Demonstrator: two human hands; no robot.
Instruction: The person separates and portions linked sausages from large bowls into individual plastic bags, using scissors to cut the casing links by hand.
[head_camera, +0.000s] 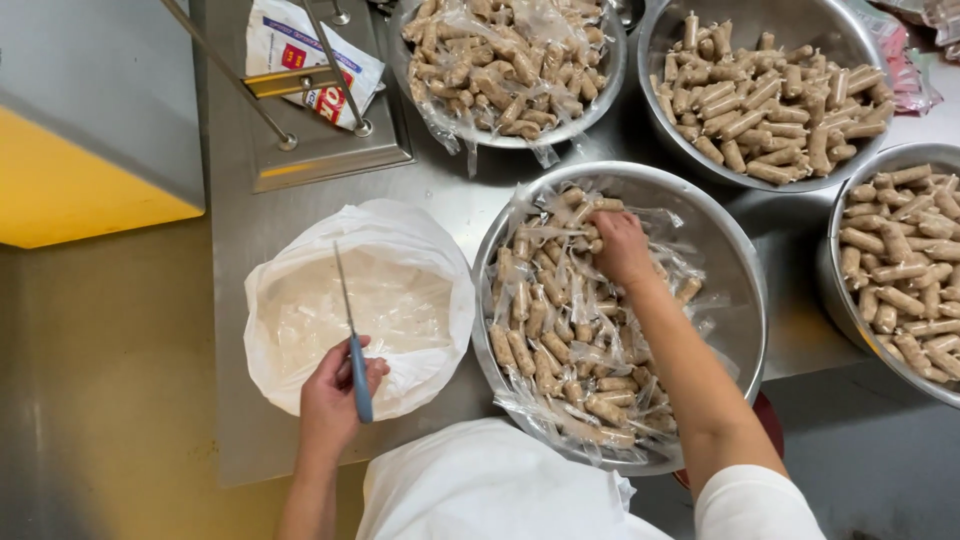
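Note:
My left hand grips a thin knife by its blue handle, blade pointing away over a white plastic bag that holds clear wrapper scraps. My right hand reaches into a steel bowl in front of me, fingers closed on a plastic-wrapped sausage piece at the far side of the pile. The bowl holds several small brown sausages still in clear plastic wrap.
Three more steel bowls stand around: one with wrapped sausages at the back, two with unwrapped ones at the right. A metal stand with a red and white packet sits back left. The steel counter edge runs on the left.

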